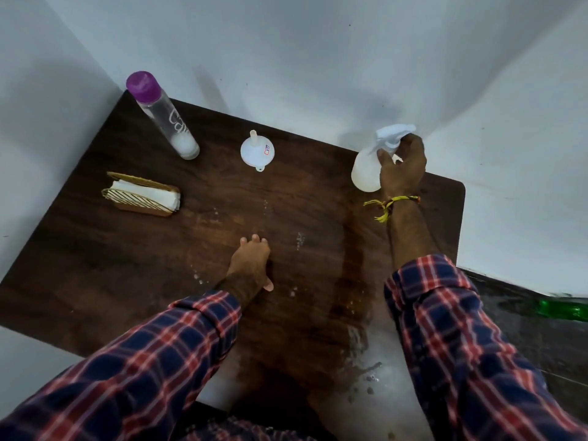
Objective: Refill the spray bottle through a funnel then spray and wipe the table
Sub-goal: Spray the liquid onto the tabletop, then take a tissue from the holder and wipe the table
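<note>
A white spray bottle (366, 167) stands at the far right of the dark wooden table (95, 249). My right hand (402, 168) grips its neck, thumb across the front below the white trigger head. My left hand (251, 261) rests on the table's middle with loosely curled fingers and holds nothing. A white funnel (257, 151) lies upside down at the back centre. A clear bottle with a purple cap (162, 116) stands at the back left. Wet streaks and droplets (353, 265) mark the wood between my arms.
A gold wire holder with white napkins (143, 194) sits at the left. White walls close the table at the back and left. A dark floor with a green object (561, 310) lies to the right. Foamy water pools at the near edge (369, 367).
</note>
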`<state>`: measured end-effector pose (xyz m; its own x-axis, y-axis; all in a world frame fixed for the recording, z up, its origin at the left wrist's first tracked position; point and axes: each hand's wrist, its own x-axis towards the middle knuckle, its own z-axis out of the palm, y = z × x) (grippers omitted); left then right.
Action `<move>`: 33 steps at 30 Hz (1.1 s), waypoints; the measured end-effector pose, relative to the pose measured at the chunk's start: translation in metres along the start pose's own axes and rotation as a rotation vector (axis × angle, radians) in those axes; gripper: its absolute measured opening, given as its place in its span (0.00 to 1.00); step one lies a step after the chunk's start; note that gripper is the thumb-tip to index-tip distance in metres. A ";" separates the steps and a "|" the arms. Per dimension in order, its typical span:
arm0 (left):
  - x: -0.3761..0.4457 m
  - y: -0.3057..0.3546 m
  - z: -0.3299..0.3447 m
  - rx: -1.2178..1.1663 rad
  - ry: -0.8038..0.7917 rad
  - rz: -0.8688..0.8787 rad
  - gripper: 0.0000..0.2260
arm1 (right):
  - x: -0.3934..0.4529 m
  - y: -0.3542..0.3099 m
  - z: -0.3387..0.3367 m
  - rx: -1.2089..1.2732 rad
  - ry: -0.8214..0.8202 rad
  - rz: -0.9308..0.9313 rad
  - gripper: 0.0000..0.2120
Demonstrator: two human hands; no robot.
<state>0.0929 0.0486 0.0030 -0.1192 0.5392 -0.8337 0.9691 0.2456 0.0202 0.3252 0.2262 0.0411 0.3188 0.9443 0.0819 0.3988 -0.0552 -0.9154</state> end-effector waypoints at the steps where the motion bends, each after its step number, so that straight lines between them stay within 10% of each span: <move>1: 0.001 0.000 -0.001 0.001 -0.007 -0.002 0.54 | 0.004 0.002 -0.004 -0.012 -0.044 -0.025 0.18; 19: 0.007 0.004 -0.005 0.050 -0.045 -0.059 0.55 | 0.019 0.014 -0.001 -0.045 -0.295 -0.087 0.22; 33: -0.008 -0.001 0.003 0.057 0.125 0.081 0.48 | -0.217 0.036 -0.029 0.111 0.066 0.391 0.15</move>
<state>0.0930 0.0421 0.0080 -0.0627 0.6526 -0.7551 0.9869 0.1534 0.0506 0.2952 0.0096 0.0015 0.4842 0.8359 -0.2586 0.1423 -0.3669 -0.9193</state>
